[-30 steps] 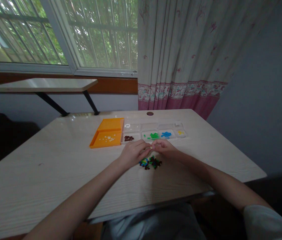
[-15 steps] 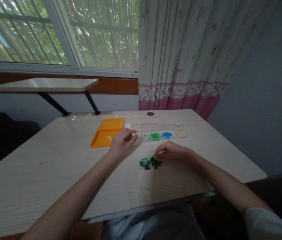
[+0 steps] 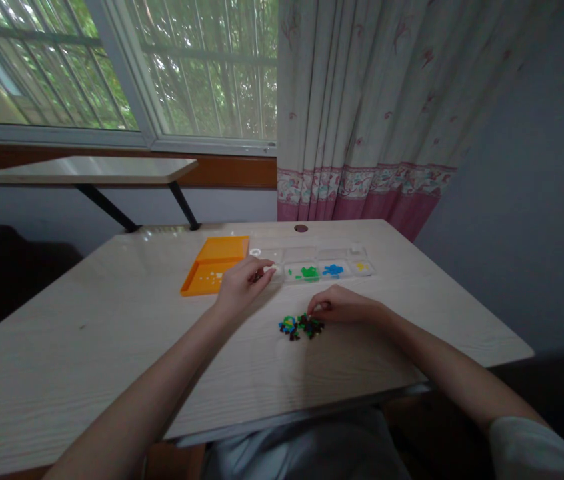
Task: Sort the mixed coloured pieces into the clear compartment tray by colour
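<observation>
My left hand (image 3: 243, 285) reaches over the left end of a clear compartment tray (image 3: 312, 263), fingertips pinched above the compartment with dark brown beads; what it holds is too small to see. My right hand (image 3: 338, 305) rests on the table with fingers curled, its tips touching the right edge of a small pile of mixed beads (image 3: 301, 325). The tray holds green beads (image 3: 307, 272), blue beads (image 3: 333, 269) and yellow beads (image 3: 362, 266) in separate compartments.
An orange tray (image 3: 212, 267) with a few white beads lies left of the clear tray. The wooden table (image 3: 87, 333) has a cable hole (image 3: 301, 228) at its far edge. A curtain (image 3: 362, 100), a window and a folding shelf (image 3: 87, 169) stand behind.
My left hand left the bead pile and reached forward to the tray's left end. My right hand dropped back to the pile's right edge.
</observation>
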### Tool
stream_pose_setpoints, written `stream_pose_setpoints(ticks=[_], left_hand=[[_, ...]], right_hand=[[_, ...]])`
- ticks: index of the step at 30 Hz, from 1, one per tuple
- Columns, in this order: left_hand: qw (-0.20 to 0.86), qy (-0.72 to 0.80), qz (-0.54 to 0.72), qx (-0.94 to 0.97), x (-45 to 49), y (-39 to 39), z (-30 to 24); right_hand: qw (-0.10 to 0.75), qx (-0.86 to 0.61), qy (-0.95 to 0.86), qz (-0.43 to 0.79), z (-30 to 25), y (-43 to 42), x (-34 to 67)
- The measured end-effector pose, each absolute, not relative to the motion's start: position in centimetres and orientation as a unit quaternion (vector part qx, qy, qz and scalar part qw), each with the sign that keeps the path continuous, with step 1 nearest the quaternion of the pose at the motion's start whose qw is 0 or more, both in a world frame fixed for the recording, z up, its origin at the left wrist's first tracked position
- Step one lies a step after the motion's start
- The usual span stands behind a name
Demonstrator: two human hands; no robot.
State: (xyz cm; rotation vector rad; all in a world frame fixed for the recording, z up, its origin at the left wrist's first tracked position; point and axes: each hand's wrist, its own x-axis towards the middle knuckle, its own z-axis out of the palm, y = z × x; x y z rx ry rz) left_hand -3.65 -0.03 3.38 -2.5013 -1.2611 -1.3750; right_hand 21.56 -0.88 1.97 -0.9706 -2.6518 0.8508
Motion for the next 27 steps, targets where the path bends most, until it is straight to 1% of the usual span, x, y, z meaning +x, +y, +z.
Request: stream_pose_setpoints(ticks=[3,6,11,14,17,19,22,25,27], left_hand=[[0.011,-0.4,-0.442,-0.803,-3.7,0.1,3.5],[0.012,-0.417,-0.404,-0.814,-4.6,0.7,3.9],[0.015,-0.51,-0.239,-0.826,-9.1,3.5,3.9],[0.031,-0.605,-0.148,-0.782,-12.0,5.1,3.1],[0.009,-0.654,-0.086,-0.751,-13.5,5.8,2.2],[-0.002,-0.66,-0.071,-0.748,-13.6,5.9,1.9],[0.017,-0.655,-0.074,-0.752,-13.2,5.7,2.0],[0.042,-0.644,-0.086,-0.759,-12.8,5.5,2.5],[0.038,-0.624,-0.105,-0.773,-12.5,5.2,2.9]], right_hand=[[0.102,-0.341,-0.892,0.279,1.8,-0.9,21.5],[0.107,-0.354,-0.888,0.273,1.7,-0.8,21.6],[0.102,-0.368,-0.888,0.255,2.0,-0.8,21.7],[0.089,-0.383,-0.892,0.222,2.0,-0.6,21.7],[0.084,-0.395,-0.893,0.2,1.7,-0.2,21.9],[0.084,-0.39,-0.895,0.201,1.5,0.0,22.0],[0.09,-0.383,-0.897,0.203,1.4,0.0,22.1],[0.093,-0.382,-0.898,0.199,1.5,0.0,22.1],[0.092,-0.377,-0.901,0.196,1.5,0.0,22.1]])
